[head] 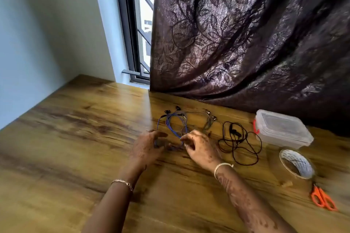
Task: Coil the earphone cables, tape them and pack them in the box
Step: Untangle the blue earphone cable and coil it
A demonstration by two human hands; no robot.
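Note:
A blue earphone cable [171, 122] lies looped on the wooden table [75, 138]. My left hand [149, 147] holds one end of it with curled fingers. My right hand [198, 147] pinches the blue cable near its lower loop. Behind it lies a grey earphone cable [205, 121], and to the right a tangled black earphone cable [240, 143]. A clear plastic box [282, 128] with its lid on stands at the right. A roll of tape [296, 163] lies in front of the box.
Orange-handled scissors [323, 198] lie near the table's right edge. A dark patterned curtain [246, 34] hangs down to the table's back edge. A window [140, 24] and a pale wall [47, 24] stand at the back left.

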